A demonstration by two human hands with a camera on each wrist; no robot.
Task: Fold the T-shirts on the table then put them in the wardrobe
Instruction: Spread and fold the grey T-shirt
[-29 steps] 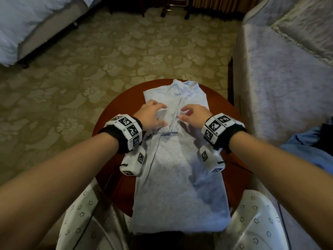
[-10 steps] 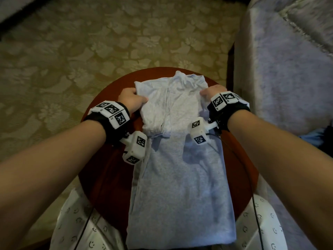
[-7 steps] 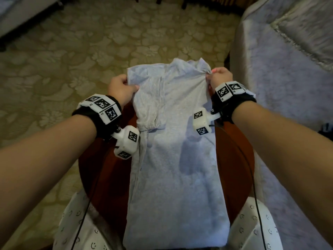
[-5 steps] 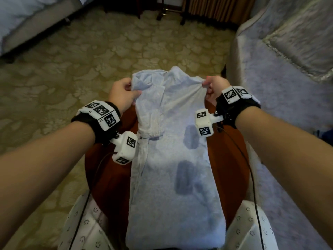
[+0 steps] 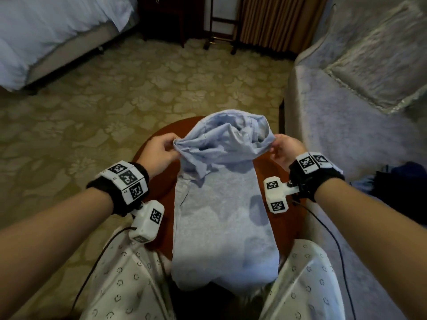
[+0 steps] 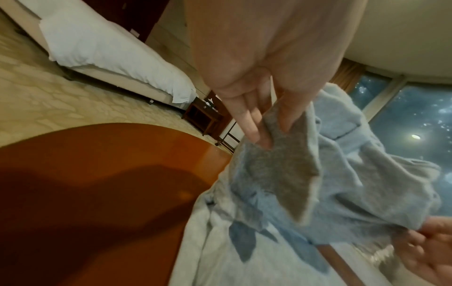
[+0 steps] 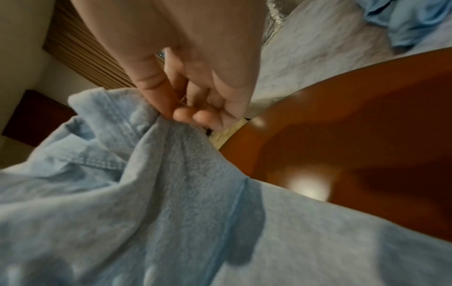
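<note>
A light blue T-shirt [image 5: 221,213], folded lengthwise into a long strip, lies on the round reddish-brown table [image 5: 284,222], its near end hanging over the front edge. My left hand [image 5: 161,151] pinches the far left corner of the shirt [image 6: 281,170] between thumb and fingers. My right hand [image 5: 284,148] pinches the far right corner [image 7: 171,147]. Both hands hold the collar end lifted above the table and drawn toward me, so the cloth bunches and arches between them.
A grey covered sofa [image 5: 360,107] with a cushion stands close on the right, blue cloth [image 5: 369,185] lying on it. A white bed [image 5: 46,31] is at the far left across patterned carpet [image 5: 115,100]. Dark furniture [image 5: 166,17] lines the back wall. My patterned trousers [image 5: 129,280] are below the table.
Both hands moved from the shirt's middle to its far corners, pinched them, lifted the collar end off the table and brought it back toward me.
</note>
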